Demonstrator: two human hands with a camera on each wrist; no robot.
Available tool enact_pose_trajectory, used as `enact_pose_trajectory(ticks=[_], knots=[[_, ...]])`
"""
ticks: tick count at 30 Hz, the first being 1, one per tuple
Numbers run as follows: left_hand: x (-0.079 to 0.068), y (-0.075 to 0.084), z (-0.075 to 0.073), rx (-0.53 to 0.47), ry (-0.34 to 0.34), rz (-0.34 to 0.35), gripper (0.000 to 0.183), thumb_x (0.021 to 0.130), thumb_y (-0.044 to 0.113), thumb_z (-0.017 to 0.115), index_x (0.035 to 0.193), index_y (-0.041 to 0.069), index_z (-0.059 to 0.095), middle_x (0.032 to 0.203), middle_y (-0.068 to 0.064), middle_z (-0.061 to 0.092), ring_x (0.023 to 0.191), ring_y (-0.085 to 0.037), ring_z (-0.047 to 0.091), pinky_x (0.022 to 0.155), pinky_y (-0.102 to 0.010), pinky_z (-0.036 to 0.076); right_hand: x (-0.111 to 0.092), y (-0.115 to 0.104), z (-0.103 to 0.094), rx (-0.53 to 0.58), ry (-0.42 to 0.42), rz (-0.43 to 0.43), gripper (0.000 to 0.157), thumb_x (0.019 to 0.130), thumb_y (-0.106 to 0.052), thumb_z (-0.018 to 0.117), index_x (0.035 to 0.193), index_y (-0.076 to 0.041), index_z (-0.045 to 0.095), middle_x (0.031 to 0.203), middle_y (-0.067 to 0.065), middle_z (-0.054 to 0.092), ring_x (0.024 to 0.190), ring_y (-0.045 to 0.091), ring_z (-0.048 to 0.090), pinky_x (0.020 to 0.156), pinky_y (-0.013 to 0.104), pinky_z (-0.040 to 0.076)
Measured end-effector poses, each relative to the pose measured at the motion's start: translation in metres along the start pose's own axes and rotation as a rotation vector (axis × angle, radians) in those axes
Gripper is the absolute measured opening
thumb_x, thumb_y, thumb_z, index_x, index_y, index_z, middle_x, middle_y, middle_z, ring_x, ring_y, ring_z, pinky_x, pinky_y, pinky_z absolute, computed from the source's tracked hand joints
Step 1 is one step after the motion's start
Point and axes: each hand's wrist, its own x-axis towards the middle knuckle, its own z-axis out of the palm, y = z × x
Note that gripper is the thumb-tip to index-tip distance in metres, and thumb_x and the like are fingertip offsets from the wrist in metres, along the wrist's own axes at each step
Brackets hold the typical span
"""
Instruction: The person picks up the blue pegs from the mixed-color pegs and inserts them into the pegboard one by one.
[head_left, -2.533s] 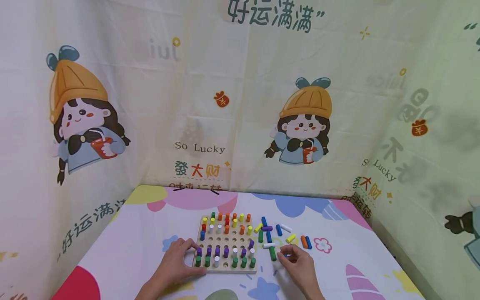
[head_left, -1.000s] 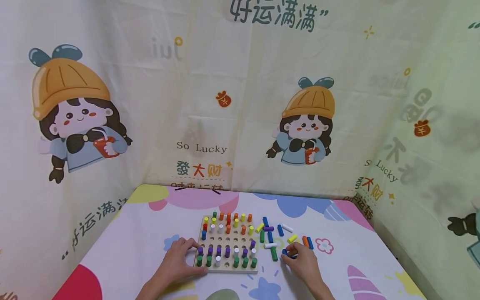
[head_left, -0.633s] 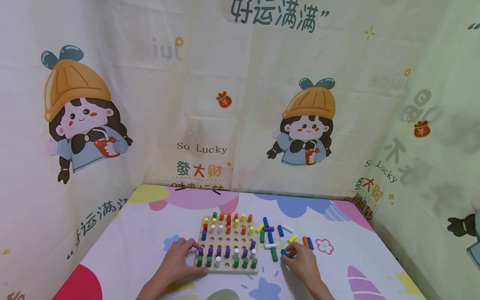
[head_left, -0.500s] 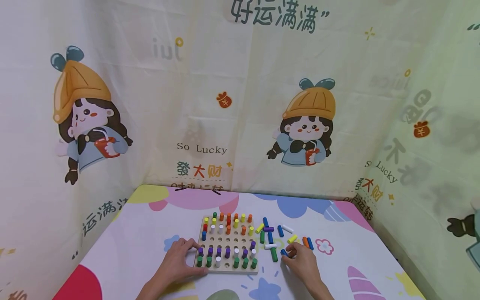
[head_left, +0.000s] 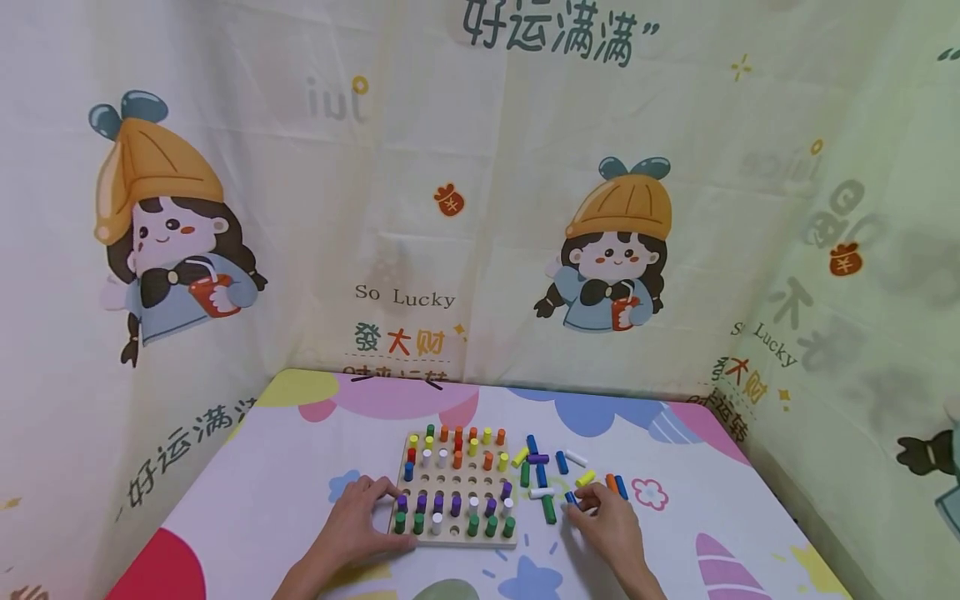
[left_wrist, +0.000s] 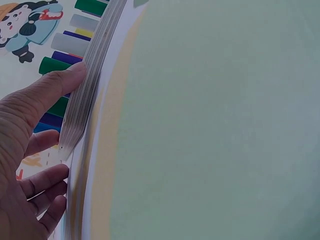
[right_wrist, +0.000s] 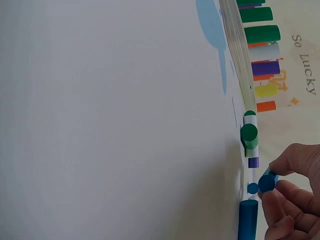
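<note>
A wooden pegboard (head_left: 452,542) lies on the table, with coloured pegs upright in many of its holes. My left hand (head_left: 356,521) holds its near left corner, thumb against the front edge and index finger at the left side. In the left wrist view the thumb (left_wrist: 57,85) presses the board's layered edge. To the right of the board, my right hand (head_left: 611,525) pinches a blue peg (right_wrist: 267,182) between thumb and fingers, close over the table. The other fingers of that hand are curled below the peg in the right wrist view.
Loose pegs lie right of the board: a green peg (head_left: 549,510), a white peg (head_left: 542,493), a purple peg (head_left: 537,459), a yellow peg (head_left: 586,478), an orange peg (head_left: 611,483) and several blue ones. A printed cloth (head_left: 495,250) hangs behind the table (head_left: 660,550).
The right hand has shifted slightly right, and a blue peg now shows at its fingertips, turned a little since half a second ago. The left hand and pegboard have stayed in place.
</note>
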Motion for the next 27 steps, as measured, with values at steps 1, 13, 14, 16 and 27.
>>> enact_pose_trajectory(ticks=[1, 13, 14, 16, 27], knots=[[0.000, 0.000, 0.000, 0.000, 0.000, 0.000, 0.063, 0.059, 0.056, 0.095, 0.106, 0.026, 0.065, 0.110, -0.003, 0.057, 0.106, -0.028, 0.049, 0.095, -0.059, 0.048, 0.000, 0.000, 0.000, 0.002, 0.002, 0.000, 0.026, 0.077, -0.016, 0.084, 0.097, -0.004, 0.073, 0.075, -0.004, 0.069, 0.068, 0.011, 0.061, 0.062, 0.029, 0.047], [0.001, 0.000, 0.002, 0.002, -0.006, -0.013, 0.064, 0.060, 0.057, 0.095, 0.107, 0.027, 0.065, 0.110, -0.003, 0.057, 0.105, -0.028, 0.049, 0.094, -0.058, 0.049, -0.002, -0.003, 0.004, 0.016, 0.001, 0.038, 0.026, 0.079, -0.015, 0.083, 0.100, -0.004, 0.072, 0.076, -0.004, 0.067, 0.069, 0.011, 0.061, 0.063, 0.029, 0.049], [0.000, 0.000, 0.002, 0.001, -0.006, -0.015, 0.063, 0.060, 0.056, 0.095, 0.107, 0.027, 0.065, 0.110, -0.003, 0.056, 0.105, -0.028, 0.049, 0.094, -0.058, 0.048, -0.002, -0.004, 0.004, 0.025, 0.003, 0.039, 0.025, 0.079, -0.015, 0.082, 0.099, -0.004, 0.072, 0.076, -0.003, 0.067, 0.069, 0.011, 0.061, 0.063, 0.029, 0.049], [0.001, 0.000, 0.002, 0.002, -0.007, -0.015, 0.063, 0.060, 0.056, 0.095, 0.107, 0.026, 0.065, 0.110, -0.003, 0.056, 0.105, -0.028, 0.049, 0.094, -0.058, 0.048, -0.002, -0.005, 0.005, 0.045, 0.004, 0.037, 0.025, 0.078, -0.014, 0.082, 0.099, -0.003, 0.072, 0.076, -0.003, 0.068, 0.069, 0.011, 0.062, 0.063, 0.027, 0.050], [0.001, -0.002, 0.003, 0.005, -0.008, -0.019, 0.064, 0.060, 0.057, 0.094, 0.108, 0.027, 0.065, 0.111, -0.003, 0.056, 0.107, -0.028, 0.048, 0.095, -0.058, 0.048, -0.008, -0.013, 0.012, 0.233, 0.018, 0.049, 0.022, 0.081, -0.008, 0.081, 0.101, -0.002, 0.073, 0.084, 0.002, 0.070, 0.076, 0.013, 0.066, 0.067, 0.021, 0.055]])
